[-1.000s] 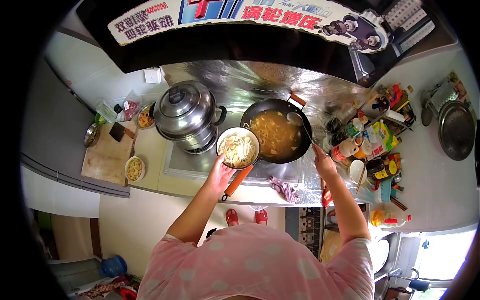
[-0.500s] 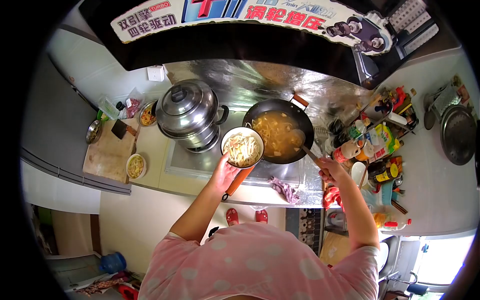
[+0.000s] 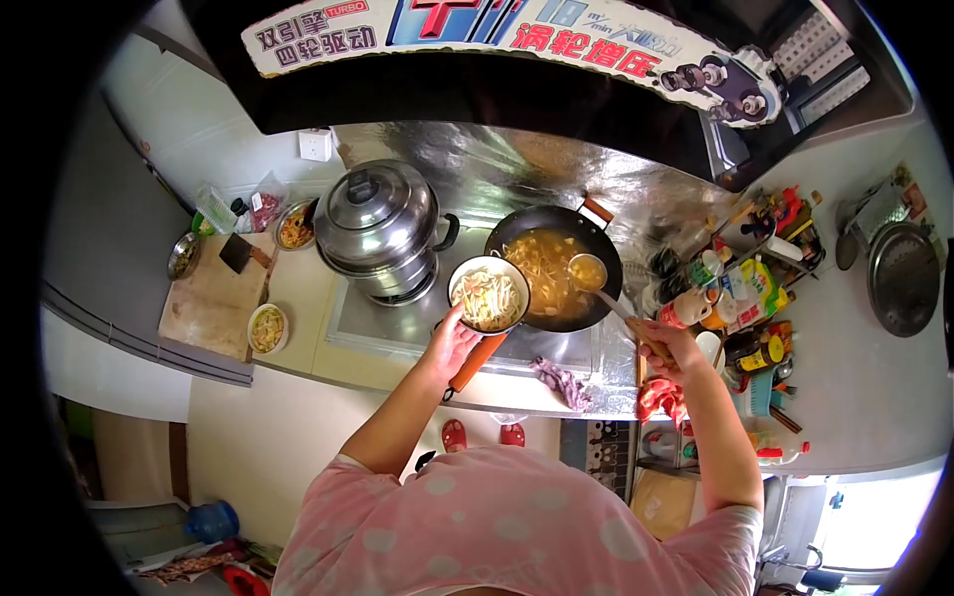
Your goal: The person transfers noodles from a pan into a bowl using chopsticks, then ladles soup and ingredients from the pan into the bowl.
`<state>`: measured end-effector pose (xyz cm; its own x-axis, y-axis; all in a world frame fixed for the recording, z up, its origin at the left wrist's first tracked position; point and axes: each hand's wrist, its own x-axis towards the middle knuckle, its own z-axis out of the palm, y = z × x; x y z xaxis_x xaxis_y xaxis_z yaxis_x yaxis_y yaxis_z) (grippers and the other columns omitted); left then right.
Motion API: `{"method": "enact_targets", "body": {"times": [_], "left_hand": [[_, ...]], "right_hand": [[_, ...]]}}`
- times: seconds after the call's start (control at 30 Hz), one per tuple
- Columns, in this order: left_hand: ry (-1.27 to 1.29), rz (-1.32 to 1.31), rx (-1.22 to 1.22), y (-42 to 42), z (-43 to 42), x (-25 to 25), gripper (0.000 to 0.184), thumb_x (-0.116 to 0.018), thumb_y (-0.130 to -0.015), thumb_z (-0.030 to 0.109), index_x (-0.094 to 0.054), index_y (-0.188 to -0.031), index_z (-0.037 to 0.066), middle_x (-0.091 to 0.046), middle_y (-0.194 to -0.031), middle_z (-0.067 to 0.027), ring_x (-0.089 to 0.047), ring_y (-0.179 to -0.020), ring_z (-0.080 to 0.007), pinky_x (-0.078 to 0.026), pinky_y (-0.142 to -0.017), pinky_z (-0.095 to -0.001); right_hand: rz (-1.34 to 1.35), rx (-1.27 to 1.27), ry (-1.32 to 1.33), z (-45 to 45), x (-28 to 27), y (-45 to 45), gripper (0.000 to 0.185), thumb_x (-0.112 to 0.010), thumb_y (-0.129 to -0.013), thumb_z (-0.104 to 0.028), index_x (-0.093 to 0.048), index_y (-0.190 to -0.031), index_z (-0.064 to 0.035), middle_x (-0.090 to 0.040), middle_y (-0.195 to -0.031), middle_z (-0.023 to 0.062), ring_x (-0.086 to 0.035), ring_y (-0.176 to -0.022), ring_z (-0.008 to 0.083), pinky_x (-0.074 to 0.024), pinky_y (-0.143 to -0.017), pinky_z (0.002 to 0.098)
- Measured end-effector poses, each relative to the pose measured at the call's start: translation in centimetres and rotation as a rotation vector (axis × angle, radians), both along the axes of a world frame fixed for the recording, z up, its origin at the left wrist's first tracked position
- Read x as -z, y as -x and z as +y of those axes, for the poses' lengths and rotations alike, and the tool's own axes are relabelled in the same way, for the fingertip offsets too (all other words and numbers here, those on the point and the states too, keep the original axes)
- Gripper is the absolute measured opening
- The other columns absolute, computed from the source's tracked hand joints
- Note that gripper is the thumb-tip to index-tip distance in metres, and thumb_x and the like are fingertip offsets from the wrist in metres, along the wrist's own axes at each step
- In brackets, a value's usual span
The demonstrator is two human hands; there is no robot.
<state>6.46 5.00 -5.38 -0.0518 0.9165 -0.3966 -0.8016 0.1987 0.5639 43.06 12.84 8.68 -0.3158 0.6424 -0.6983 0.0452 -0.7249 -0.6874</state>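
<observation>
My left hand [image 3: 452, 343] is closed on the rim of a bowl [image 3: 490, 328] of noodle-like pale strips with small pieces among them. The bowl is over the near left edge of a black wok [image 3: 505, 224], which contains brown broth with similar strips and chunks. The wok's orange-brown handle [image 3: 477, 364] comes out below the bowl. In my right hand [image 3: 668, 350] is a ladle [image 3: 614, 302], gripped by its wooden handle. Its scoop is full of yellowish broth, at the right side of the wok.
Left of the wok stands a lidded steel steamer pot [image 3: 378, 223]. A cutting board [image 3: 214, 303] with a cleaver [image 3: 237, 254] and a small bowl of food [image 3: 267, 330] are farther left. A purple cloth [image 3: 562, 382] lies at the front edge. Bottles and seasonings [image 3: 735, 288] crowd the right.
The ladle's scoop has come up out of the broth and now shows filled. My right hand has shifted slightly right and down. My left hand still holds the bowl in nearly the same place.
</observation>
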Motion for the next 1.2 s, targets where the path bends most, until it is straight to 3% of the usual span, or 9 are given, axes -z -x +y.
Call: {"method": "enact_targets", "body": {"times": [0.37,0.7,1.0,1.1,1.2], "left_hand": [[0.016,0.038,0.034,-0.5,2.7,3.4,0.050,-0.062,-0.081,0.039,-0.050,-0.115,0.005,-0.056,-0.112,-0.0061,-0.050,-0.108,-0.0174,-0.037,-0.097,-0.0335],[-0.065,-0.022,0.108,-1.4,3.4,3.6,0.056,-0.057,-0.083,0.044,-0.045,-0.122,0.005,-0.052,-0.119,-0.0066,-0.046,-0.115,-0.0179,-0.034,-0.100,-0.0358],[-0.062,-0.009,0.114,-1.1,3.3,3.0,0.055,-0.056,-0.084,0.044,-0.044,-0.123,0.007,-0.052,-0.119,-0.0054,-0.047,-0.114,-0.0171,-0.035,-0.099,-0.0352],[-0.052,-0.002,0.121,-0.7,3.1,3.2,0.053,-0.056,-0.084,0.044,-0.046,-0.120,0.007,-0.055,-0.115,-0.0037,-0.048,-0.112,-0.0160,-0.036,-0.098,-0.0340],[-0.058,-0.023,0.110,-0.7,3.1,3.2,0.049,-0.055,-0.084,0.044,-0.048,-0.118,0.008,-0.056,-0.112,-0.0026,-0.050,-0.110,-0.0150,-0.036,-0.096,-0.0330]], "right_hand": [[0.062,-0.122,-0.114,-2.2,-8.9,3.7,0.039,-0.041,-0.089,-0.013,-0.041,-0.127,-0.0022,-0.051,-0.070,0.0121,-0.041,-0.046,0.0128,-0.0326,-0.039,0.0215],[0.046,-0.270,-0.110,-4.8,-9.2,7.1,0.044,-0.043,-0.088,-0.011,-0.037,-0.130,-0.0014,-0.052,-0.068,0.0122,-0.040,-0.042,0.0124,-0.0333,-0.039,0.0235],[-0.384,-0.441,-0.495,-7.4,-8.0,8.1,0.045,-0.048,-0.087,-0.008,-0.039,-0.131,-0.0049,-0.052,-0.065,0.0051,-0.046,-0.048,0.0095,-0.0368,-0.042,0.0240],[-0.610,-0.526,-0.946,-8.7,-7.3,7.9,0.042,-0.049,-0.087,-0.011,-0.044,-0.128,-0.0106,-0.054,-0.067,0.0084,-0.050,-0.051,0.0143,-0.0427,-0.047,0.0288],[-0.775,-0.568,-1.118,-9.3,-6.8,7.6,0.043,-0.053,-0.084,-0.007,-0.046,-0.127,-0.0105,-0.052,-0.068,0.0095,-0.050,-0.054,0.0145,-0.0440,-0.053,0.0288]]}}
